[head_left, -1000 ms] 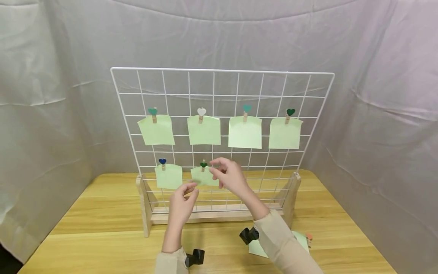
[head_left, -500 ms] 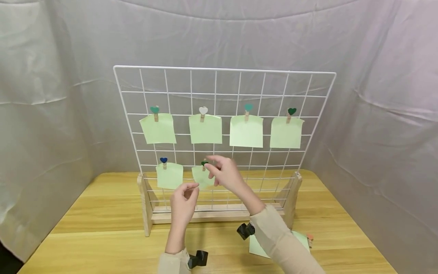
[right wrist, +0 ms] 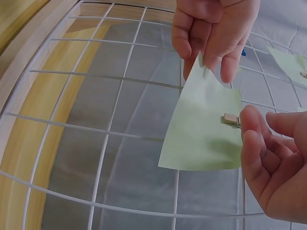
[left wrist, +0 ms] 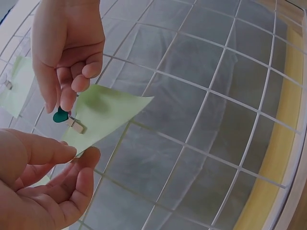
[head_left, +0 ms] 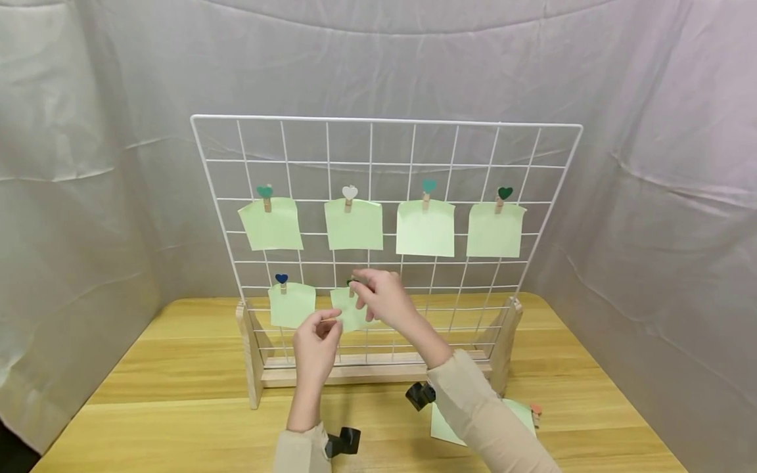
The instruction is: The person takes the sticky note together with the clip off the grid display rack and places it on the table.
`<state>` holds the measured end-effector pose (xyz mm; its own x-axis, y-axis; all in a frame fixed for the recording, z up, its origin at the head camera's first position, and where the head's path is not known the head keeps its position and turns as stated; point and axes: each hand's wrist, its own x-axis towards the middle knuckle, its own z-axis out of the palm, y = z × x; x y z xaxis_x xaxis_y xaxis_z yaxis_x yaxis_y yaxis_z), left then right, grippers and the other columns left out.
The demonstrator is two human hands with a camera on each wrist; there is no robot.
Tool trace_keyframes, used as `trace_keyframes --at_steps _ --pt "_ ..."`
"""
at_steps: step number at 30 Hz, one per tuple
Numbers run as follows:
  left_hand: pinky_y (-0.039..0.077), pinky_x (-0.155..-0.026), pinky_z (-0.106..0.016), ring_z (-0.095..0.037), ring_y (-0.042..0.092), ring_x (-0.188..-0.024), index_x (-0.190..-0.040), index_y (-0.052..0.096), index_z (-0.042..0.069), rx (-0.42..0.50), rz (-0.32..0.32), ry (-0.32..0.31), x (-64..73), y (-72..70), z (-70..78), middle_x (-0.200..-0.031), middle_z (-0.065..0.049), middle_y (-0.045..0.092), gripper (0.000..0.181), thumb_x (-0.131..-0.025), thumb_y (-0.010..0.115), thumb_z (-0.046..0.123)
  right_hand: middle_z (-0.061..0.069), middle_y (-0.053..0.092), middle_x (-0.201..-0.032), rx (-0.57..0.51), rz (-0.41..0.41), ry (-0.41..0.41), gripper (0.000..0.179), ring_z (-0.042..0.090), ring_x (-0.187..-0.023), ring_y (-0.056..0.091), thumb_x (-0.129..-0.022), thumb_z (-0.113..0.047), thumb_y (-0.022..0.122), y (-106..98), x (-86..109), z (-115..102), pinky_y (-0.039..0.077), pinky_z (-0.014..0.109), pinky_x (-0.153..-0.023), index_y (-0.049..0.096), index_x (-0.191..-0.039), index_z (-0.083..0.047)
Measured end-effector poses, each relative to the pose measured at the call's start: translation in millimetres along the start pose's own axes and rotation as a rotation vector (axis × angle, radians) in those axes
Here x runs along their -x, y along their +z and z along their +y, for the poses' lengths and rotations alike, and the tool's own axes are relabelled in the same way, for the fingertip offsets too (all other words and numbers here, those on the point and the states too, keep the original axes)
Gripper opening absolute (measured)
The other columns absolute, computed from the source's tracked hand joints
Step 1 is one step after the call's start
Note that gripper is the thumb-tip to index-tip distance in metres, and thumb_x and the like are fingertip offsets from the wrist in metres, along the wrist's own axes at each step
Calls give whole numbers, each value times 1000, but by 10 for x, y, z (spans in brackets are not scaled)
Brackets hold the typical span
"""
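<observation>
1. The left hand [head_left: 315,345] pinches a corner of a pale green note [right wrist: 204,124] between thumb and fingers; that note is in the lower row, just right of the blue-heart note [head_left: 292,305]
2. The right hand [head_left: 387,302] is at the green-heart clip [left wrist: 60,115] on the note's upper part; whether its fingers squeeze the clip or merely touch it, I cannot tell
3. The step looks like settling this note under its clip on the wire grid [head_left: 384,121]: best to keep the left pinch light, so the thin paper neither creases nor slides out
4. The clip should bite both paper and wire; squeezing its tail squarely, then easing off slowly, would help the note hang straight
5. The left hand would do well to let go only once the clip bears the note alone, and the right to withdraw without brushing the heart
6. Notes on the grid: six, four in the far upper row and two in the lower, counting the one in hand
7. Clips on the grid: six, one per note; hearts are one white, one blue, four in greens and teals
8. On the table [head_left: 148,368], near right: green paper [head_left: 446,426], count hidden by the sleeve, and at least one orange-topped clip [head_left: 535,410]
9. One grid, one wooden stand [head_left: 253,361] with two uprights
</observation>
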<state>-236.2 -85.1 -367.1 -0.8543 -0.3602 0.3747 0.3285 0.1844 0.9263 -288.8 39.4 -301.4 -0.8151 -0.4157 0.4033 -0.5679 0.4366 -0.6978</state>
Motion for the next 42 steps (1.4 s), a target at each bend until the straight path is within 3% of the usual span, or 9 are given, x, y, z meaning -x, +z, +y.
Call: trace_keyframes --at_steps 6,12,29,35,42 --pt "44 -56 -21 -16 56 -65 -98 65 -1 -29 -24 -9 -18 -12 -11 -75 -13 62 20 -79 59 -5 0 57 -58 57 -10 24 35 17 -37 51 -91 -13 51 7 -17 -24 39 25 -34 50 -121 6" --pt "43 -52 -21 -15 55 -64 -98 65 -1 -41 -36 -8 -21 -18 -12 -76 -12 63 20 -79 59 -5 -1 57 -58 107 -10 36 33 13 -36 50 -91 -11 51 10 -28 -61 38 24 -34 51 -119 6" --pt "40 -47 -20 -14 54 -59 -102 65 -1 -57 -47 14 -29 -21 -12 -85 -14 64 24 -79 60 -6 3 58 -62 183 18 -2 19 13 -38 50 -90 -9 52 16 -14 -86 40 21 -36 59 -104 3" --pt "39 -45 -20 -13 50 -55 -101 65 -2 -55 -54 16 -23 -36 -20 -74 -13 63 23 -79 60 -6 2 57 -62 189 24 -15 14 10 -37 48 -90 -10 52 29 -16 -64 39 20 -35 60 -96 1" --pt "38 -45 -20 -13 50 -56 -101 65 -1 -73 -50 33 -28 -35 -29 -75 -13 63 23 -79 60 -6 1 56 -60 212 64 -54 9 7 -37 47 -88 -7 55 39 -15 -57 39 20 -36 59 -91 0"
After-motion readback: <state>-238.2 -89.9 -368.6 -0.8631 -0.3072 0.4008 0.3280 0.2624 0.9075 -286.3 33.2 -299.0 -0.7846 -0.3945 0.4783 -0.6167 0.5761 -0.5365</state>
